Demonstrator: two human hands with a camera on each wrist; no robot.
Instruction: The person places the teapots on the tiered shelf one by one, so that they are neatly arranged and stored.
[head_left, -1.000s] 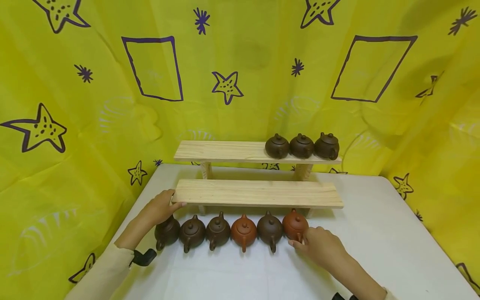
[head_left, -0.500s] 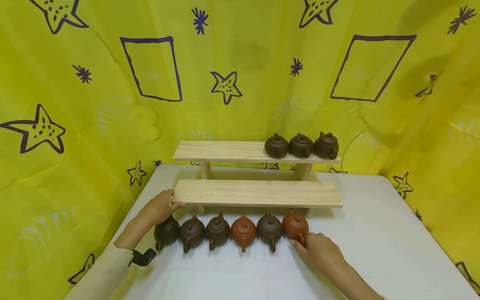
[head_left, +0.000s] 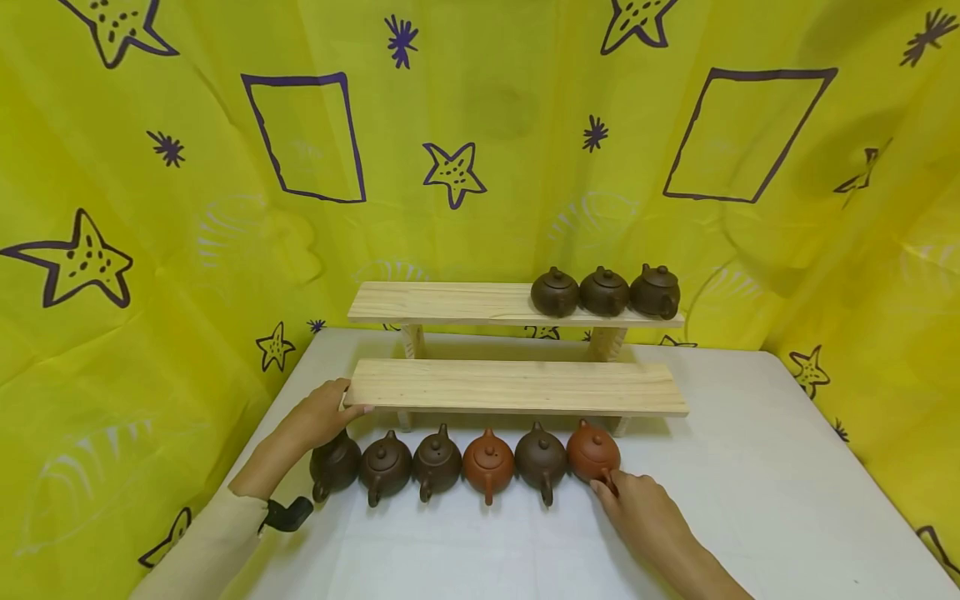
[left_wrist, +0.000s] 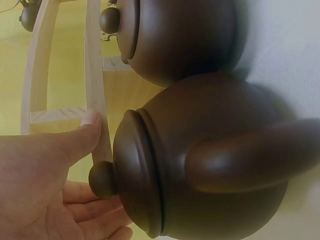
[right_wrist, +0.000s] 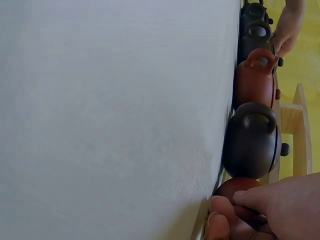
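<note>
My left hand grips the left end of the lower board of a two-tier wooden shelf, thumb along the front edge. In the left wrist view a dark brown teapot stands just beside that hand, its lid knob close to the fingers. At the right end of a row on the table, my right hand pinches the handle of a reddish-brown teapot. Its spout points toward the shelf and slightly left. The right wrist view shows thumb and fingers covering most of this teapot.
The row continues leftward with dark teapots and another reddish one, handles facing me. Three dark teapots stand at the right of the upper board. A white cloth covers the table, and a yellow patterned curtain hangs behind.
My right hand has shifted slightly down and right, and the reddish teapot's handle has swung a little to the right with it. The left hand stays put.
</note>
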